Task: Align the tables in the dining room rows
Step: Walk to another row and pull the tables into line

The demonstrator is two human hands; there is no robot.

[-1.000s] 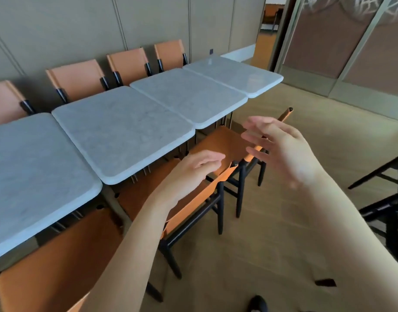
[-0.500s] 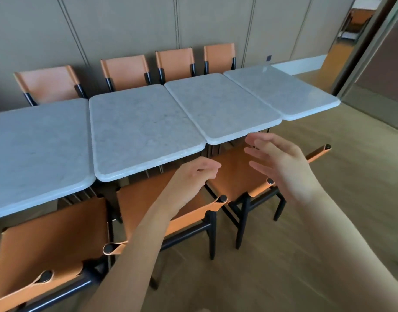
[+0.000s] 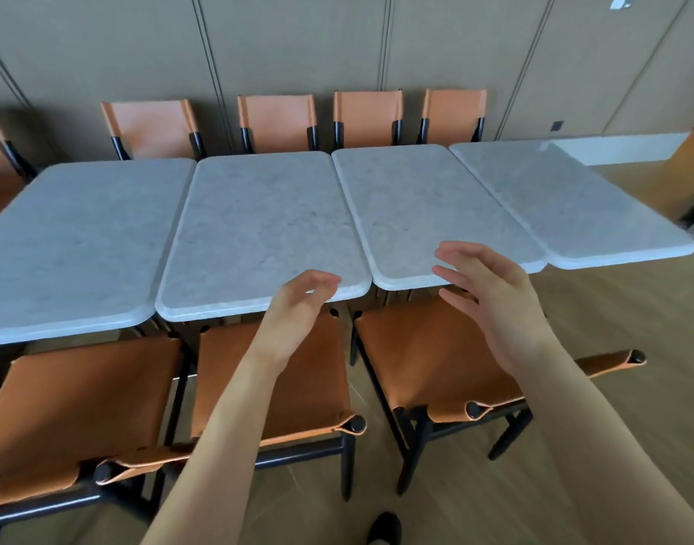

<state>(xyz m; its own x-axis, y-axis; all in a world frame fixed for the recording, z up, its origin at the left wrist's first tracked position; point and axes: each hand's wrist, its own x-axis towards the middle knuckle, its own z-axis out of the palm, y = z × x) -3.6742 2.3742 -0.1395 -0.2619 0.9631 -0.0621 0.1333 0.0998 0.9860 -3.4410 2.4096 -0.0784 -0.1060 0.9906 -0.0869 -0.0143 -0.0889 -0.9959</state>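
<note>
Right now, at a glance: you stand at the near side of a row of four marble tables, both hands raised over the near edges.
Tables: four in a row, left table (image 3: 74,245), second table (image 3: 266,234), third table (image 3: 435,214), far-right table (image 3: 573,202); each has its long axis running away from you toward the wall (image 3: 337,45).
Row state: the near edges do not line up; they step back toward the wall from left to right, and the far-right table looks turned slightly against the third. This may partly be the wide lens.
Left hand (image 3: 298,308): empty, fingers loosely curled, hovering at the near right corner of the second table; I cannot tell whether the fingertips touch the edge.
Right hand (image 3: 490,293): empty, fingers spread and open, held over the near edge of the third table, apparently not gripping it.
Key relation: the third table lies straight ahead of your right hand, the second straight ahead of your left; the seam between them runs between your hands.
Nearer hand: the right is nearer the tables that look out of line.
Chairs: tan seats (image 3: 427,356) are tucked under the near edges, between you and the table legs; more chairs (image 3: 278,120) stand against the wall.
Likely next move: grip a near edge and pull or push along the long axis.
</note>
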